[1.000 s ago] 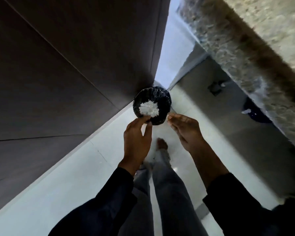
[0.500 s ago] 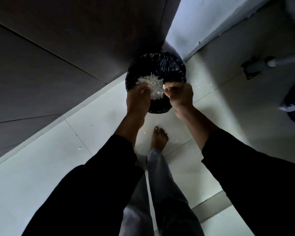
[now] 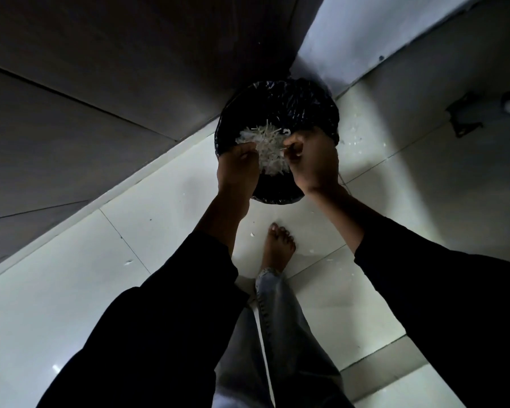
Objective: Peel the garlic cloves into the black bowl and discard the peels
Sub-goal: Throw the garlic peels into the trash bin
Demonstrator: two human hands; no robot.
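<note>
While we lean over a round bin (image 3: 306, 107) lined with a black plastic bag, a pale, spiky clump of garlic peels (image 3: 267, 148) sits between our 2 hands, above the bin's near half. The peels look thin, dry and whitish, with slivers sticking out on the far side of the clump. Our left hand (image 3: 239, 169) curls its fingers against the clump's left edge and grips it; our right hand (image 3: 312, 160) is curled too, thumb and fingers pinching the right edge. Both hands hover over the bin's opening, knuckles toward us, dark sleeves (image 3: 165, 319) running back from the wrists. Below and behind the hands, 1 bare foot (image 3: 278, 245) stands on pale floor tiles (image 3: 56, 304), with a few white flecks (image 3: 351, 141) scattered just right of the bin. Grey cabinet panels (image 3: 100, 69) rise to the left of our hands.
</note>
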